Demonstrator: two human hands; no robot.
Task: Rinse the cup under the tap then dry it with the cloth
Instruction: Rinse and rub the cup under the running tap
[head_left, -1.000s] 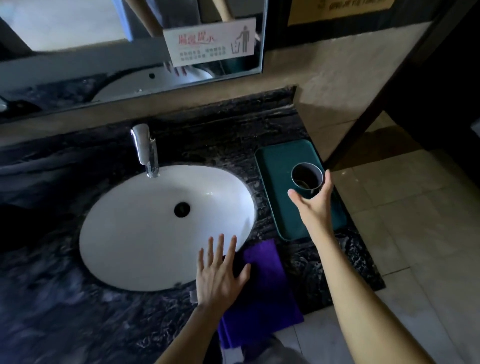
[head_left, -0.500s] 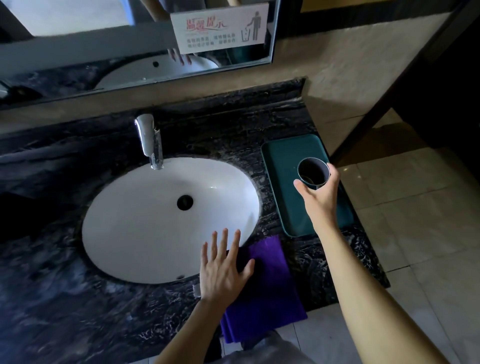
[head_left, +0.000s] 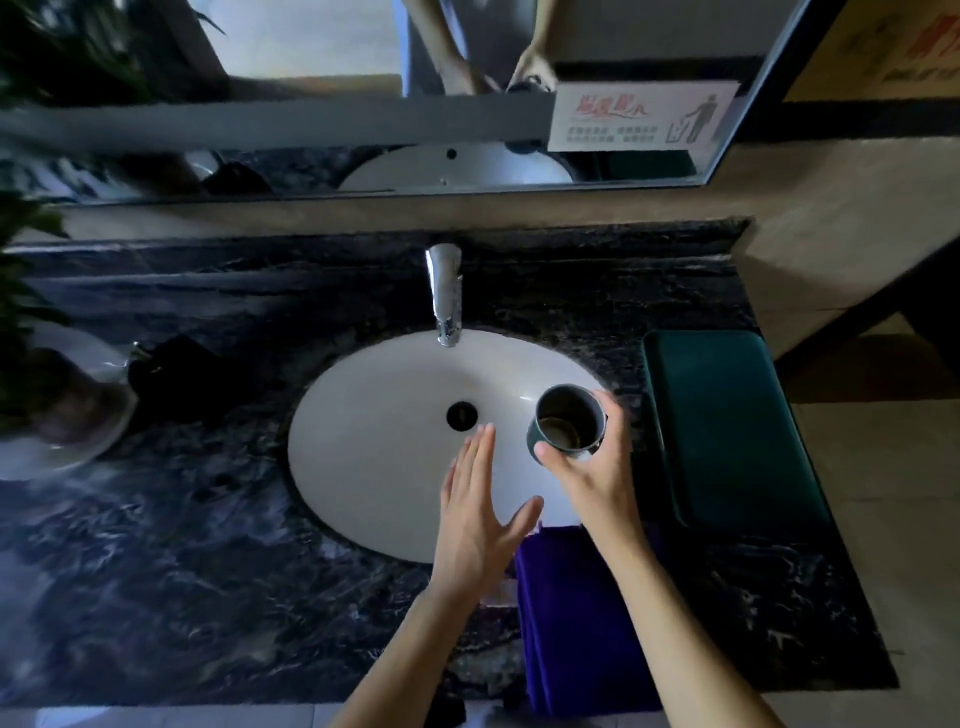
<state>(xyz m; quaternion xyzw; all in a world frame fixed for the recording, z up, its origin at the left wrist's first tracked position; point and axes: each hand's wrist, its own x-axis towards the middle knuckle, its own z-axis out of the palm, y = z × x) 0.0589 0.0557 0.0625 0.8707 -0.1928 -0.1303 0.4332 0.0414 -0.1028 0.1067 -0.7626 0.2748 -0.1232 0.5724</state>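
The right hand (head_left: 592, 470) grips a dark cup (head_left: 567, 423) from the near side, thumb on its left wall and fingers wrapped round the right, mouth up and tipped a little toward the camera. The cup is now over the right part of the white oval sink (head_left: 384, 467), off to the right of the drain (head_left: 462, 415) and nearer than the tap's outlet. Half a second ago the same hand held it over the green tray (head_left: 727, 431) at the right end of the counter; the tray is now bare. A pale ring shows at the bottom of the cup, but whether that is liquid cannot be told.

The left hand (head_left: 480, 512) is open and flat, fingers together and pointing toward the drain, thumb spread to the right, holding nothing. It is over the near part of the basin, just left of the cup and not touching it. Earlier it lay spread at the basin's near rim, overlapping the left edge of the purple cloth (head_left: 576, 618); it has since moved forward off the cloth.

The cloth lies folded on the dark marble counter (head_left: 182, 571), just beside the sink's near-right rim, between the two forearms. The chrome tap (head_left: 445, 293) stands at the far rim of the sink, spout toward the basin; no water stream is visible. The view has swung left since the earlier frame, bringing a potted plant (head_left: 47, 405) in at the left. A mirror (head_left: 311, 130) above the counter reflects the arms and the basin.
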